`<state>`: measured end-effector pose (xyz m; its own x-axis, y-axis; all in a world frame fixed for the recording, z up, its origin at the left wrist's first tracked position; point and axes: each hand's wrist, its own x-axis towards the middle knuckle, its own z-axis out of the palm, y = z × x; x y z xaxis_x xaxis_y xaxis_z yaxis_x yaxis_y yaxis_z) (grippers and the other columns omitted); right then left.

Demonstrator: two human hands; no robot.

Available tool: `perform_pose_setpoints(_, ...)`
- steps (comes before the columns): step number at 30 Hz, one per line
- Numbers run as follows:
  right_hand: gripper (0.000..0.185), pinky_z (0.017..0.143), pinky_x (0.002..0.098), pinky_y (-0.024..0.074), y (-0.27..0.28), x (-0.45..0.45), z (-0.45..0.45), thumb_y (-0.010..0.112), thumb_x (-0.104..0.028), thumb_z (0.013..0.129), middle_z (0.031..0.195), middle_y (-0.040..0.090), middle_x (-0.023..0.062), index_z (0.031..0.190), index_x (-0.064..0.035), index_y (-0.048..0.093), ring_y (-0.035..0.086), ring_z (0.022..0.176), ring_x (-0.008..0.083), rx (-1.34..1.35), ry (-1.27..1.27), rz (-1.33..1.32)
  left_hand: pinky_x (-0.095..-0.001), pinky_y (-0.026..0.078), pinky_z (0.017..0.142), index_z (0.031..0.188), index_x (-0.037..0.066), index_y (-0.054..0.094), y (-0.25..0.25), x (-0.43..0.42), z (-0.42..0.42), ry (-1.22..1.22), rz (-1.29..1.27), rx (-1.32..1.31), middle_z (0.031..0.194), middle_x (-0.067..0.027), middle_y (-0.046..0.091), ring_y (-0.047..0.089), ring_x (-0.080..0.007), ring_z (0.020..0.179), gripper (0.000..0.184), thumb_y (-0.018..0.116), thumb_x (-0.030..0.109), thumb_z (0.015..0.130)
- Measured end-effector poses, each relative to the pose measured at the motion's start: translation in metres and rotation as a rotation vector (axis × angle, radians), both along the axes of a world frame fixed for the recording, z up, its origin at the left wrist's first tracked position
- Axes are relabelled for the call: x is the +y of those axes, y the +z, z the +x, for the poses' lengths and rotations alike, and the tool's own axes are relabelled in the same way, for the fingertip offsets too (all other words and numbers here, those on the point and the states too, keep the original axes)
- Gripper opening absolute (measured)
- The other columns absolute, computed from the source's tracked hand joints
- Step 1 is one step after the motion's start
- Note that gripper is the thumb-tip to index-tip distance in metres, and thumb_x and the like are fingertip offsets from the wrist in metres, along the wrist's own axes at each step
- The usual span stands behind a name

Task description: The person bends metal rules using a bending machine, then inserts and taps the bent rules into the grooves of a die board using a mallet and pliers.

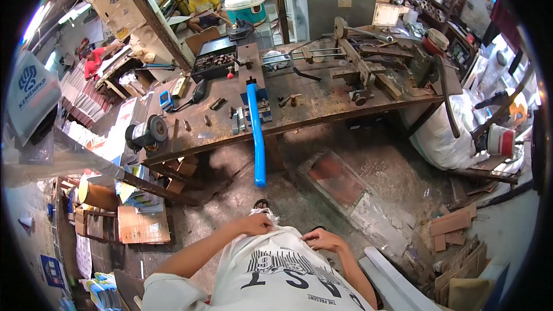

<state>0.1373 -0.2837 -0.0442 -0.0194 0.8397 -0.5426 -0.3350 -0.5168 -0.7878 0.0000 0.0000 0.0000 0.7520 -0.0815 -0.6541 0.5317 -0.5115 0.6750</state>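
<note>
Head view: the left grip (pixel 257 226) and the right grip (pixel 324 240) both touch the front of the wearer's white shirt (pixel 282 262), near its lower edge; whether the fingers are clenched on the cloth or only resting there, I cannot tell. The shirt lies between the two and runs back from them toward the camera. Ahead of the left grip, apart from it, is the free end of a blue lever (pixel 256 138), which juts out past the near edge of the counter (pixel 322 95). Farther ahead and to the left of the grips, a dark wheel (pixel 156 131) and an open black case (pixel 199 72) sit on that counter. Ahead and to the right of the right grip, a flat panel (pixel 337 181) lies on the floor, with a bulging white sack (pixel 440 138) beyond it. Far ahead, left of the grips, sits a person in yellow (pixel 203 3).
</note>
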Motion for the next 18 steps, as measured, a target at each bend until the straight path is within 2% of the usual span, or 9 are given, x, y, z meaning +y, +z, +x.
perform_pose_setpoints(2,0.046,0.074,0.0264,0.055,0.009,0.017,0.001,0.071,-0.023,0.085,0.107,0.074,0.0088,0.127,-0.0057,0.07,0.065,0.089,0.0111,-0.121,0.069,-0.174,-0.0376,0.051,0.094,0.113,0.014,0.076,-0.017,0.005,0.018,-0.368,0.157,0.038,0.114,-0.0126,0.073,0.066,-0.0313,0.108,0.037,0.065,0.039,0.088)
perform_pose_setpoints(3,0.046,0.074,0.0264,0.055,0.017,-0.001,-0.003,0.071,-0.023,0.085,0.107,0.074,0.0088,0.127,-0.0057,0.07,0.065,0.089,0.0111,-0.111,0.066,-0.282,-0.0376,0.051,0.094,0.113,0.014,0.076,-0.036,-0.014,0.022,-0.38,0.049,0.022,0.114,-0.0126,0.073,0.066,-0.0313,0.108,0.037,0.065,0.039,0.088)
perform_pose_setpoints(5,0.041,0.072,0.0264,0.0548,0.005,0.051,-0.005,0.072,-0.026,0.085,0.097,0.076,0.0071,0.12,-0.0049,0.073,0.065,0.081,0.0117,-0.246,0.102,-0.187,-0.0404,0.049,0.097,0.113,0.016,0.076,-0.025,0.043,0.035,-0.49,0.034,0.118,0.118,-0.0118,0.072,0.064,-0.0307,0.113,0.036,0.066,0.037,0.085)
perform_pose_setpoints(6,0.035,0.07,0.0274,0.0539,-0.005,0.053,-0.012,0.072,-0.025,0.084,0.089,0.076,0.0083,0.113,-0.0054,0.076,0.066,0.076,0.0123,-0.284,0.052,-0.187,-0.0424,0.046,0.101,0.112,0.017,0.075,-0.036,0.052,0.037,-0.522,0.044,0.17,0.12,-0.012,0.071,0.062,-0.0301,0.118,0.036,0.068,0.037,0.084)
perform_pose_setpoints(10,0.032,0.068,0.0286,0.0531,0.003,0.121,-0.031,0.074,-0.024,0.082,0.083,0.075,0.0098,0.108,-0.0051,0.078,0.066,0.075,0.0121,-0.502,0.008,-0.167,-0.0432,0.044,0.104,0.105,0.015,0.077,-0.067,0.129,0.038,-0.612,-0.094,0.221,0.121,-0.0115,0.07,0.06,-0.0287,0.12,0.032,0.068,0.036,0.083)
perform_pose_setpoints(13,0.028,0.066,0.03,0.0516,-0.006,0.152,-0.055,0.076,-0.022,0.08,0.078,0.074,0.0109,0.102,-0.0041,0.079,0.065,0.07,0.0115,-0.561,-0.146,-0.1,-0.0419,0.047,0.097,0.095,0.013,0.077,-0.061,0.174,0.014,-0.5,-0.071,0.117,0.114,-0.0114,0.072,0.063,-0.0266,0.112,0.03,0.073,0.04,0.083)
perform_pose_setpoints(15,0.028,0.064,0.0287,0.0508,-0.008,0.161,-0.069,0.077,-0.02,0.078,0.077,0.074,0.0096,0.098,-0.0018,0.079,0.065,0.067,0.0121,-0.579,-0.394,-0.132,-0.0397,0.051,0.083,0.084,0.012,0.075,-0.044,0.207,-0.007,-0.057,0.038,-0.103,0.1,-0.0118,0.073,0.067,-0.0241,0.094,0.026,0.08,0.037,0.082)
perform_pose_setpoints(16,0.026,0.06,0.0268,0.0494,0.009,0.172,-0.076,0.079,-0.016,0.077,0.075,0.072,0.0077,0.097,0.0006,0.078,0.065,0.065,0.0133,-0.445,-0.607,-0.268,-0.0266,0.048,0.072,0.088,0.006,0.073,-0.044,0.223,-0.02,0.256,-0.039,-0.162,0.082,-0.0041,0.071,0.062,-0.0104,0.079,0.02,0.082,0.024,0.086)
perform_pose_setpoints(18,0.031,0.055,0.0244,0.0468,-0.01,0.15,-0.098,0.079,-0.011,0.078,0.078,0.071,0.0055,0.105,0.0032,0.075,0.062,0.06,0.0119,-0.231,-0.983,-0.349,-0.0251,0.048,0.071,0.087,0.003,0.07,-0.048,0.251,-0.04,0.709,-0.22,-0.095,0.082,-0.0036,0.071,0.062,-0.0089,0.077,0.011,0.075,0.012,0.091)
